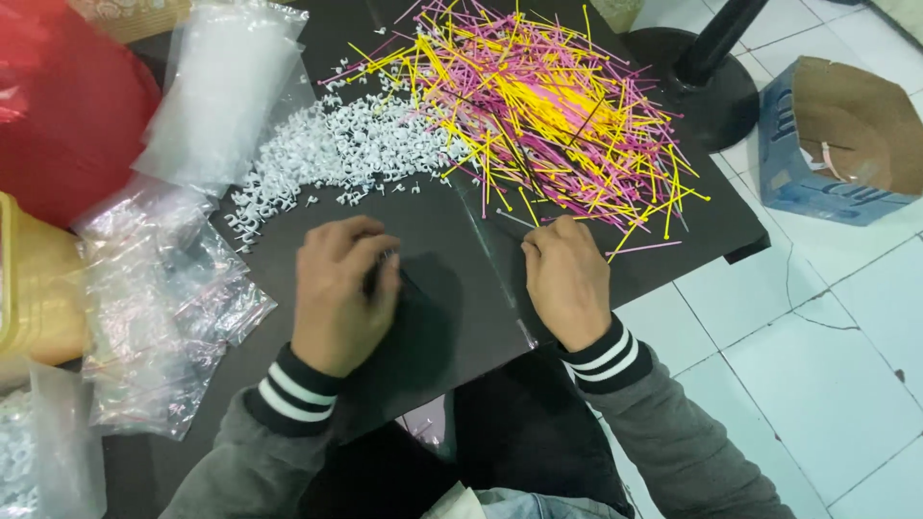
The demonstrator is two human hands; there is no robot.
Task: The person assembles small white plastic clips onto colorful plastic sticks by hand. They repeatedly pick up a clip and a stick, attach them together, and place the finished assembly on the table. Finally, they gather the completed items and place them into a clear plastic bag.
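two hands on black table (461, 250): left hand (338, 293) with fingers curled over a small dark item, hidden; right hand (567, 279) with fingers folded together, near pink and yellow cable ties (548, 106); white clips (346, 144) beyond; clear bags (163, 288) at left.

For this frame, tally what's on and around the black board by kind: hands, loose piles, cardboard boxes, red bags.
Hands: 2, the left hand and the right hand
Loose piles: 2, white clips and pink and yellow ties
Cardboard boxes: 1, the blue box
Red bags: 1, the red bag
Total: 6
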